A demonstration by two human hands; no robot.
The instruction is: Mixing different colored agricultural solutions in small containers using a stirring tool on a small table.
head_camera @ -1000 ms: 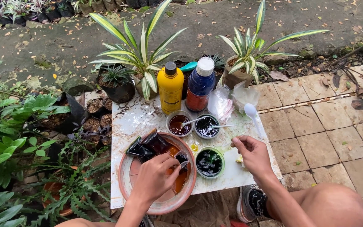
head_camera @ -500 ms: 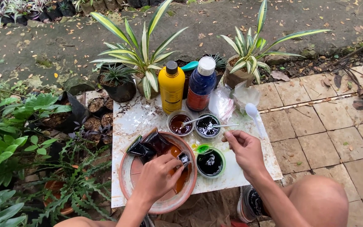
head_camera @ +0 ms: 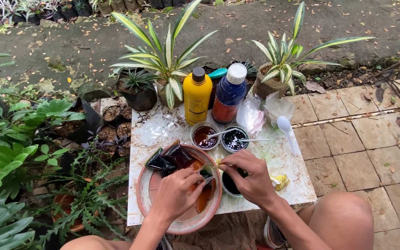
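My left hand [head_camera: 178, 193] is over a round terracotta basin [head_camera: 163, 223] holding brownish liquid, its fingers pinched on a small dark plastic packet [head_camera: 205, 174]. My right hand [head_camera: 247, 175] meets it from the right, fingers also closed on that packet, and it covers most of a small bowl of dark liquid [head_camera: 230, 184]. Several dark glossy packets [head_camera: 170, 158] lie in the basin's far side. Behind stand a bowl of brown liquid [head_camera: 204, 135] and a bowl of black liquid [head_camera: 234, 138], each with a spoon.
All this sits on a small white marble-look table [head_camera: 285, 169]. At its back stand a yellow bottle [head_camera: 196, 96], a blue bottle [head_camera: 228, 94], clear plastic bags [head_camera: 253, 115] and a white spoon [head_camera: 285, 126]. Potted plants [head_camera: 137, 88] crowd the left; paving tiles [head_camera: 353, 139] lie to the right.
My right hand has moved left from the table's right side over the dark bowl, joining my left hand at the basin's edge. Both now pinch the small packet.
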